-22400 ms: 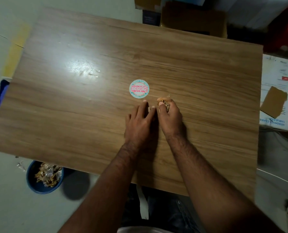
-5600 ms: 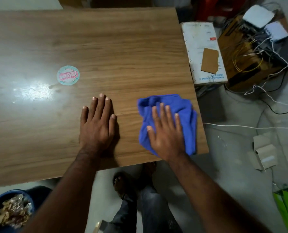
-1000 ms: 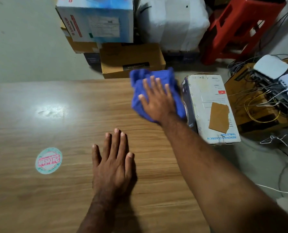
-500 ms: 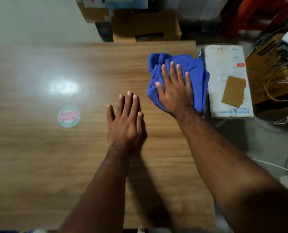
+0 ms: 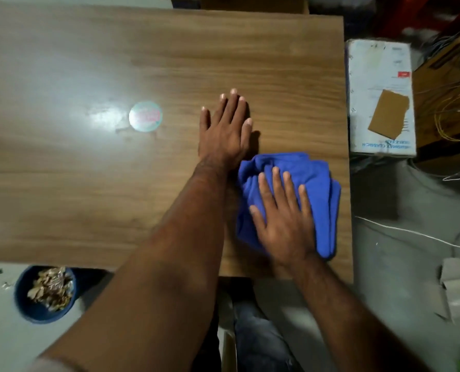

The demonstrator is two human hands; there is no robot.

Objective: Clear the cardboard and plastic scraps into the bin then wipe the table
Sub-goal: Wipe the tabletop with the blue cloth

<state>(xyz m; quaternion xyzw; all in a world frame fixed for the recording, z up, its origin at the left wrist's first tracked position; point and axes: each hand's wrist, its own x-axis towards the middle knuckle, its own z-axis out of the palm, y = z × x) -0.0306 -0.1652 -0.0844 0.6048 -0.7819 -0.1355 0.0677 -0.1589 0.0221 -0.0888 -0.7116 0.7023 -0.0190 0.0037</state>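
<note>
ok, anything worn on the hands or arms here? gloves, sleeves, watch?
Nothing worn. The left hand and right hand are bare, with no gloves, rings or watch showing. Both forearms are uncovered as far as the picture shows, with visible hair.

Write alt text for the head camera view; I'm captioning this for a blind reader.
A person's right hand presses flat on a crumpled blue cloth near the near right corner of a wooden table, while the left hand rests flat on the bare wood beside it. A round sticker sits mid-table, and a blue bin of scraps stands on the floor below.
</note>
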